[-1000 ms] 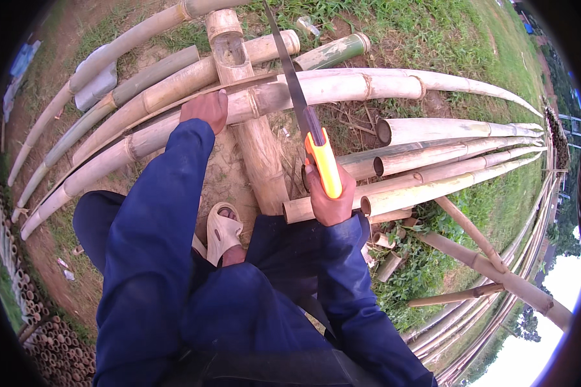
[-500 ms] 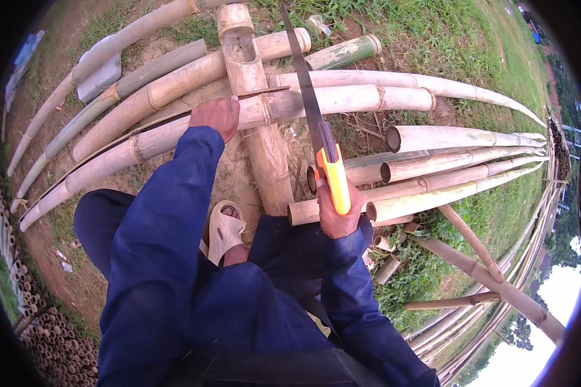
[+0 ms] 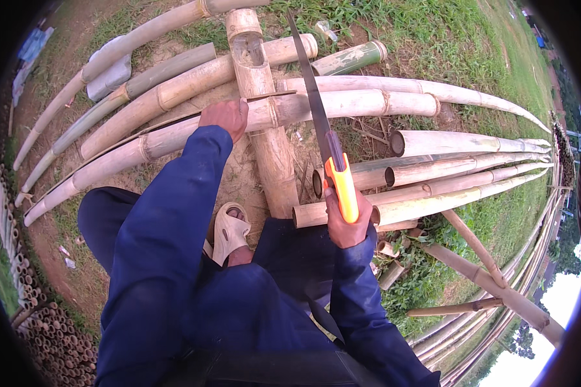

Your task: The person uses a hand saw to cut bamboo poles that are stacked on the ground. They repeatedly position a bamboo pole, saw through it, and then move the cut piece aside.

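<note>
A handsaw with an orange and yellow handle (image 3: 345, 193) is in my right hand (image 3: 350, 222), fingers wrapped round the grip. Its long dark blade (image 3: 319, 116) points away from me and lies across a pale bamboo pole (image 3: 355, 103), just right of a node. Left of the blade, my left hand (image 3: 226, 119) is closed over the same pole. A thin split strip (image 3: 272, 95) runs along the pole's far side and passes by that hand. Beneath the pole stretches a thick bamboo post (image 3: 274, 168) with a notch cut in it.
Beyond lie more bamboo poles (image 3: 190, 90) and a short green piece (image 3: 350, 58). At the right, several cut poles (image 3: 432, 174) rest side by side above a bamboo support (image 3: 497, 290). My sandalled foot (image 3: 231, 235) is near the post. Stacked bamboo (image 3: 58, 342) fills the lower left.
The saw has come slightly back toward me along its length. My left hand keeps its place on the pole. The whole view has shifted a little.
</note>
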`<state>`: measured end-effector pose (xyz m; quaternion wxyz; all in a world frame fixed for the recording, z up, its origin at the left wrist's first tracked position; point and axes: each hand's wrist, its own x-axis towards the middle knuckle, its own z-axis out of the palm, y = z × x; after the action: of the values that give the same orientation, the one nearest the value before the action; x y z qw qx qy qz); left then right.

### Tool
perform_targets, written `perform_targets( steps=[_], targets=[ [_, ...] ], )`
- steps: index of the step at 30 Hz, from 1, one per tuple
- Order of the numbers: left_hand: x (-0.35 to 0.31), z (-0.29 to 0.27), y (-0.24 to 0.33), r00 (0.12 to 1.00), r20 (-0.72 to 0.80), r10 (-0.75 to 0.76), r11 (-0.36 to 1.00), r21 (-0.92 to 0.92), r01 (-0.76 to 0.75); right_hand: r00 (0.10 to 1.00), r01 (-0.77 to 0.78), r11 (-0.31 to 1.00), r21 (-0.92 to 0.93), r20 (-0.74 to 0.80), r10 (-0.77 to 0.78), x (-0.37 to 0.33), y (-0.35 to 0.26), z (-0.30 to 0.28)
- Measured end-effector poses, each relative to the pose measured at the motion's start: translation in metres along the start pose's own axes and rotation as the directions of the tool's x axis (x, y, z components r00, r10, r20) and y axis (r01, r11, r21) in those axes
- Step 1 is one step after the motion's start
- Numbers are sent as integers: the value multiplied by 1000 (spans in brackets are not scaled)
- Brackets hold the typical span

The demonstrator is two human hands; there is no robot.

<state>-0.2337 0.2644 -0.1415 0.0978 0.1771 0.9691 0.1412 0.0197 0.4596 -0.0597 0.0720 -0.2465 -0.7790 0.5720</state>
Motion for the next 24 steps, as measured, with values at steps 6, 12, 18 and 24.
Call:
perform_targets(
  steps=[6, 12, 18, 24],
  targets=[
    [-10, 10, -10, 981, -193, 16, 1000, -10, -18, 999, 43, 994, 97, -34, -40, -3, 12, 3],
    [-15, 20, -15, 947, -321, -5, 998, -65, -17, 998, 44, 996, 84, -49, -40, -7, 15, 4],
    [1, 7, -20, 956, -287, 64, 996, -41, -78, 998, 52, 995, 84, -43, -49, -6, 13, 4],
    [53, 3, -50, 940, 341, -22, 994, -93, 57, 997, 54, 994, 90, -63, -49, -7, 21, 6]
  ],
)
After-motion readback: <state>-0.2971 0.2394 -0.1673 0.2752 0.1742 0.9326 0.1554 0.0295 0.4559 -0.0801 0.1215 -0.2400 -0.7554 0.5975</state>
